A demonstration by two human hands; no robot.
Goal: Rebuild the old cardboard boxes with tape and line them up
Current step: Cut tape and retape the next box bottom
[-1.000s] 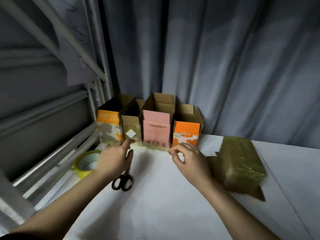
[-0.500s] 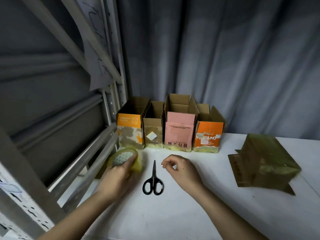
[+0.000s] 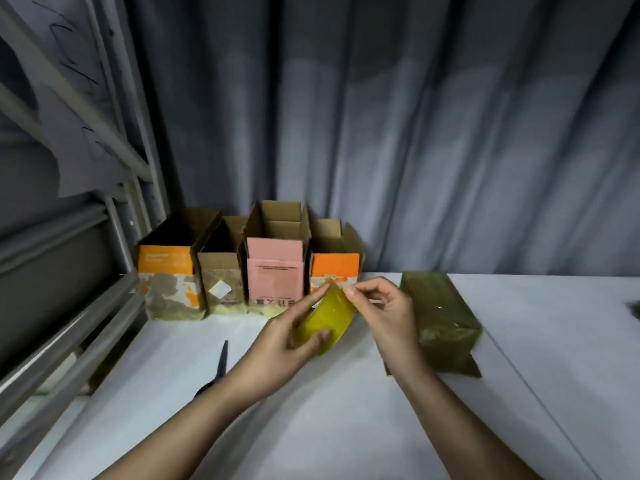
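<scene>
Several open cardboard boxes stand in a row at the back of the white table (image 3: 311, 427): an orange-banded box (image 3: 166, 282), a plain brown box (image 3: 221, 282), a pink box (image 3: 275, 275) and an orange box (image 3: 334, 268). My left hand (image 3: 277, 344) grips a yellow tape roll (image 3: 327, 322) held above the table in front of the boxes. My right hand (image 3: 384, 310) pinches at the roll's top edge with thumb and forefinger. A tape-covered brown box (image 3: 443, 317) lies on its side just right of my right hand.
Black scissors (image 3: 218, 368) lie on the table left of my left forearm, partly hidden by it. A grey metal rack (image 3: 104, 306) runs along the left edge. A grey curtain (image 3: 415, 133) hangs behind the table.
My left hand lifted the tape roll from the table's left side and brought it to the middle. My right hand rose to meet it and now pinches its edge. The view shifted right.
</scene>
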